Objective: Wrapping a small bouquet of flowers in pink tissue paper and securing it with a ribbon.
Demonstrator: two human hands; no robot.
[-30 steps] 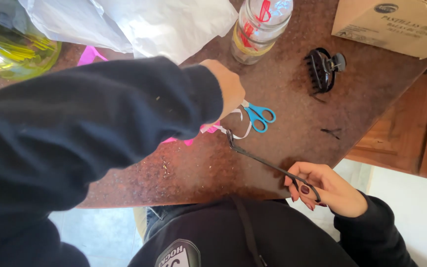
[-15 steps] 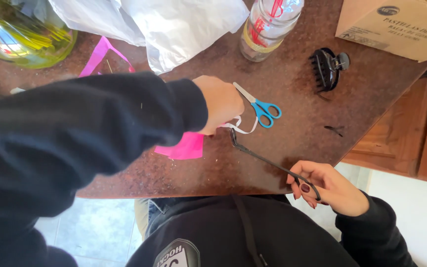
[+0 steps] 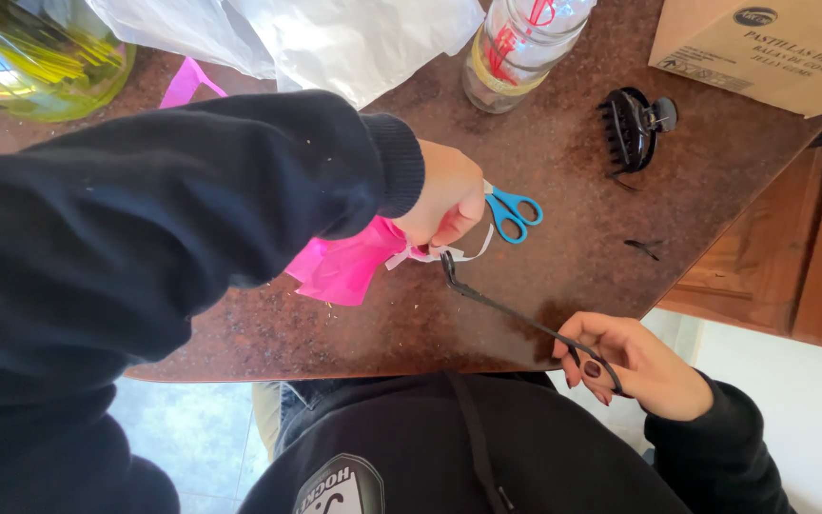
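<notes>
My left hand reaches across the brown speckled counter in a dark sleeve. Its fingers are pinched on a white ribbon at the edge of a crumpled pink tissue paper. Blue-handled scissors lie just right of that hand, their blades hidden beneath it. My right hand, near the counter's front edge, grips the handle end of a long thin black tool. The tool's tip touches the ribbon under my left hand.
A black hair claw and a small black clip lie to the right. A clear bottle, a white plastic bag, a cardboard box and a yellow-green glass vessel line the back. Wooden cabinets stand at right.
My left hand has shifted slightly down and right, off the scissors' handles, and more pink paper shows beneath it. My right hand and the black tool have stayed in place.
</notes>
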